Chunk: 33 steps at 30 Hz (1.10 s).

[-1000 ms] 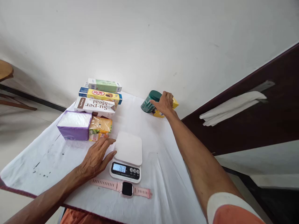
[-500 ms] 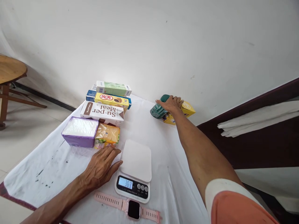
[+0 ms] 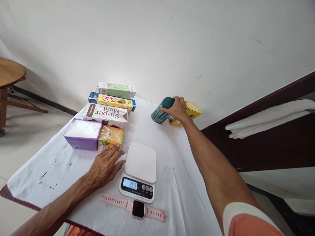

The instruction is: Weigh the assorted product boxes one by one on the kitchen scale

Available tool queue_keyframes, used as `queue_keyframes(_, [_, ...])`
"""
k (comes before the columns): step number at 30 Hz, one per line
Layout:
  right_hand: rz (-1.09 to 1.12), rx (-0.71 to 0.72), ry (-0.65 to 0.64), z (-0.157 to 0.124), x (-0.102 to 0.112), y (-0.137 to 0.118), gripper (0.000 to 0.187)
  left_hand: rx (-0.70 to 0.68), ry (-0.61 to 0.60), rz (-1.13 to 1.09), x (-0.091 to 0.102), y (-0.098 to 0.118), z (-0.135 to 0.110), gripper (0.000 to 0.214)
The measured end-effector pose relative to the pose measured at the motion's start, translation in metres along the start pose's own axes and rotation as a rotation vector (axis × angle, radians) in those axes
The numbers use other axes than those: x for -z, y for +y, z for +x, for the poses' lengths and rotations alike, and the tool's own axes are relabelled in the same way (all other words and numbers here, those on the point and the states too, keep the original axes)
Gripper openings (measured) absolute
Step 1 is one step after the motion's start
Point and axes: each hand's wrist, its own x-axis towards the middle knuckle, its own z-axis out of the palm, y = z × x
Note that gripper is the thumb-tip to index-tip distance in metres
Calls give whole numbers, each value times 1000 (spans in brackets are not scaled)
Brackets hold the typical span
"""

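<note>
My right hand (image 3: 177,109) is wrapped round a dark green can (image 3: 159,114) with a green cap, thumb on the near side and fingers behind. The can is tilted, beside a yellow box (image 3: 193,109). My left hand (image 3: 105,167) lies on the cloth, fingers stretched out, with nothing in it. Its fingertips are by an orange-yellow packet (image 3: 110,136) and the left edge of a white kitchen scale (image 3: 140,162). The scale's bare platform faces up, and its lit display seems to read 363. A pink smartwatch (image 3: 138,208) lies in front of the scale.
Left of the scale stand a purple tissue pack (image 3: 82,134), a white "Su-per Meal" box (image 3: 105,114), a yellow snack box (image 3: 115,101) and a green-white box (image 3: 117,89). The white wall (image 3: 157,49) rises behind the table. A wooden stool (image 3: 11,73) stands at left.
The green can has shifted a little left, away from the yellow box, with my right hand round it. My left hand stays beside the scale. The view has moved slightly.
</note>
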Motion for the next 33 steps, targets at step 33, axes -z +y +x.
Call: queue_keyframes(33, [288,474,-144,-246,117,-82,104,150,-350,-51,-15,-10,-16,36])
